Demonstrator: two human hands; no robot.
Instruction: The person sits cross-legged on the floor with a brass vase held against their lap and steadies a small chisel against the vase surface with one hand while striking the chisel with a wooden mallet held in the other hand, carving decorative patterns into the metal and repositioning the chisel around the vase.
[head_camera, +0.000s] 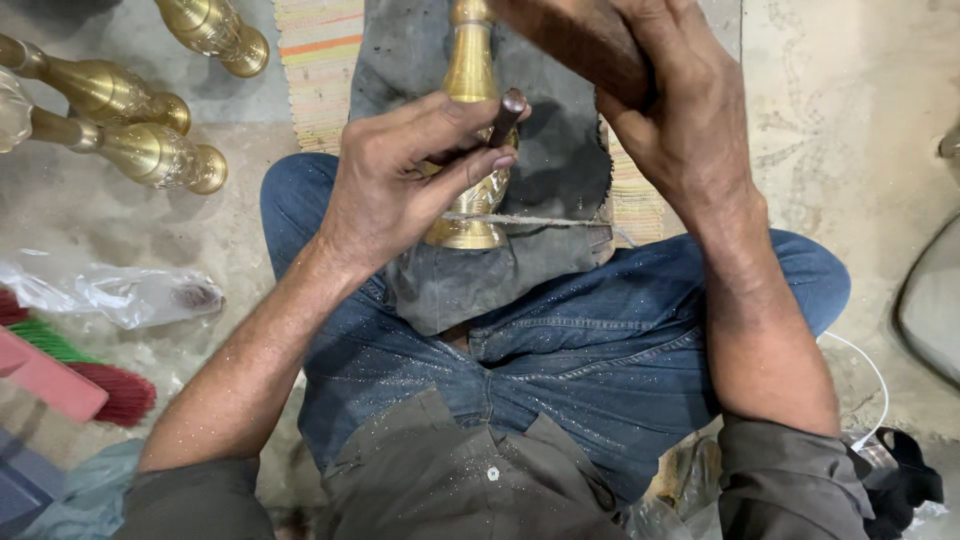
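- Head view: the left hand (405, 175) pinches a short dark punch (506, 116) against the brass vase (470, 140), which lies on a dark cloth (560, 170) over the lap.
- The right hand (680, 110), right of the vase, grips a wooden mallet (580, 40).
- Engraving shows near the vase's base; its neck looks plain.
- Three brass vases (150, 150) lie left of it on the floor (880, 120).

brass pieces on floor (150, 150): 3 | brass piece on lap (470, 70): 1 | hands (400, 180): 2 | plastic bag (130, 295): 1
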